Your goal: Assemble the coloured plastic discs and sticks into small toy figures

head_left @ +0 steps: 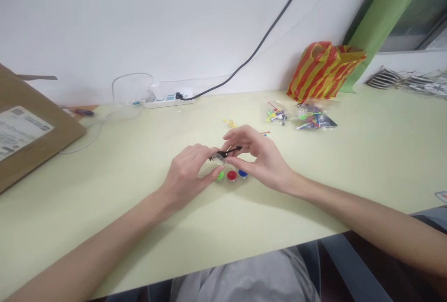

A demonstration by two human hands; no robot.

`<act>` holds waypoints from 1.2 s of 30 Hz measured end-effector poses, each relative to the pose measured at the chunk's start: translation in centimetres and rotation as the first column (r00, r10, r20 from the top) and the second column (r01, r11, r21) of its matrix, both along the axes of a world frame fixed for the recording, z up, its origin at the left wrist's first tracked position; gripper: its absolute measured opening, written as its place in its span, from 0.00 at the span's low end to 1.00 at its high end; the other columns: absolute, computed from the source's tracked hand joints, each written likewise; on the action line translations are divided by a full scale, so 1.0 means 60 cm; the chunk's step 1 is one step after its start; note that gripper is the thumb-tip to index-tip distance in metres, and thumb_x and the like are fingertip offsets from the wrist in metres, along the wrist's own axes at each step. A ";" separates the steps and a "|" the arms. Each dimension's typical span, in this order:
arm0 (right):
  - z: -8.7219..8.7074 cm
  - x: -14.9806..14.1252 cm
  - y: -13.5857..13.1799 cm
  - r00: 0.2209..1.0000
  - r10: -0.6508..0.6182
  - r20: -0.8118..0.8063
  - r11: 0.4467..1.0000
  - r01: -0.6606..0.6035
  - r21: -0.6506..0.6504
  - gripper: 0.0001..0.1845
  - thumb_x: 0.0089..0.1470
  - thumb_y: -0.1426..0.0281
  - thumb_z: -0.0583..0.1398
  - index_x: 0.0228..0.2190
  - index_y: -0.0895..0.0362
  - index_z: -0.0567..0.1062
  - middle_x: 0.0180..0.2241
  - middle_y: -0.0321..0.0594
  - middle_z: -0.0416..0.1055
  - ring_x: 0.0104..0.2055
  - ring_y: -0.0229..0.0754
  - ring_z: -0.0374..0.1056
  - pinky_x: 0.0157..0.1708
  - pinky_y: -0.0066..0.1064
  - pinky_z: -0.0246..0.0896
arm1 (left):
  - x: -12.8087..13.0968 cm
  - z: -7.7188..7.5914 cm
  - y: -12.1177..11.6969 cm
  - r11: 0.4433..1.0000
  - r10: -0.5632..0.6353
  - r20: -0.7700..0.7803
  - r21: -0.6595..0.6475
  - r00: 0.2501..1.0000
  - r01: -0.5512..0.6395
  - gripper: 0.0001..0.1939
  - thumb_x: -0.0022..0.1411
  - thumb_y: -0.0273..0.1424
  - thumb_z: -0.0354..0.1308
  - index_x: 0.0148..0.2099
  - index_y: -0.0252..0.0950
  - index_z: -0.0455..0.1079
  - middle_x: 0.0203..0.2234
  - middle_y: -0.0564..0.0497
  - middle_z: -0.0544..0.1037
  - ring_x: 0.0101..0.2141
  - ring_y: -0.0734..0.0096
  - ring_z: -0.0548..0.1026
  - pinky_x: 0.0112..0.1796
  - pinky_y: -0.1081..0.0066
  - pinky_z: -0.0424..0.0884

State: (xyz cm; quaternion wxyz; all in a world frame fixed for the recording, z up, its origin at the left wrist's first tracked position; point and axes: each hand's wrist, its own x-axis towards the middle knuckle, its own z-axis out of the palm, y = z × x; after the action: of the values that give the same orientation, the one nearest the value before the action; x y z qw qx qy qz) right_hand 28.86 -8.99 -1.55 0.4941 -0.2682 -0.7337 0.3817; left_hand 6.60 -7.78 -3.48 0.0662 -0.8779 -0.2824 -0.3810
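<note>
Above the table, my left hand (186, 170) is closed, its thumb and fingers gripping a small clear round piece with a black arrow (233, 150) on it. My right hand (260, 162) pinches the same piece from the other side, with the arrow's tip pointing to the right between its fingers. Fingers hide part of the piece. Just below the hands, three small clear round pieces stand in a row: one with a green centre (220, 176), one with a red centre (231, 175) and one with a blue centre (243, 173).
Behind my hands lies a small yellow piece (229, 123). Clear bags of coloured parts (314, 118) lie before a red-and-yellow striped bag (319, 71). A power strip (167, 100) with a black cable (251, 55) sits by the wall. A cardboard box (35, 129) stands left.
</note>
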 end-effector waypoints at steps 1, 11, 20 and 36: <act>0.003 -0.002 -0.001 0.999 0.013 -0.051 0.999 -0.016 -0.049 0.16 0.58 0.69 0.67 0.47 0.53 0.71 0.42 0.40 0.76 0.47 0.42 0.75 0.48 0.36 0.74 | 0.000 0.001 -0.002 1.000 0.008 0.007 -0.007 1.000 -0.008 0.11 0.70 0.33 0.58 0.53 0.38 0.68 0.36 0.48 0.80 0.35 0.65 0.79 0.36 0.67 0.72; -0.006 -0.010 0.008 0.994 0.013 -0.111 0.957 -0.045 -0.288 0.20 0.50 0.54 0.72 0.31 0.57 0.75 0.30 0.37 0.75 0.30 0.37 0.71 0.34 0.31 0.69 | 0.009 0.010 -0.013 0.999 -0.044 0.031 -0.001 0.999 0.044 0.11 0.71 0.27 0.58 0.53 0.39 0.66 0.36 0.50 0.79 0.36 0.69 0.78 0.36 0.70 0.73; 0.002 -0.007 -0.001 0.968 0.239 -0.071 0.938 -0.250 -0.240 0.12 0.66 0.60 0.61 0.37 0.55 0.67 0.34 0.36 0.70 0.33 0.37 0.68 0.33 0.30 0.64 | 0.016 0.015 -0.024 0.990 -0.140 0.086 -0.008 0.986 0.141 0.17 0.66 0.19 0.60 0.54 0.37 0.66 0.39 0.48 0.78 0.37 0.70 0.78 0.37 0.72 0.75; 0.021 0.015 0.006 0.801 0.598 -0.024 0.735 -0.560 -0.382 0.09 0.64 0.68 0.62 0.34 0.58 0.67 0.29 0.33 0.67 0.32 0.35 0.63 0.33 0.27 0.57 | 0.023 0.040 -0.054 0.954 -0.103 -0.254 0.250 0.962 0.169 0.08 0.63 0.20 0.50 0.34 0.39 0.63 0.23 0.56 0.72 0.20 0.78 0.67 0.21 0.75 0.58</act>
State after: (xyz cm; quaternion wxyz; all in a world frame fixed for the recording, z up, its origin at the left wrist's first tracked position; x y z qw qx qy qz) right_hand 29.79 -8.65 -0.28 0.2533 -0.1335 -0.7186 0.6337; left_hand 7.96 -11.04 -1.06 0.1915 -0.9175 -0.1566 -0.3115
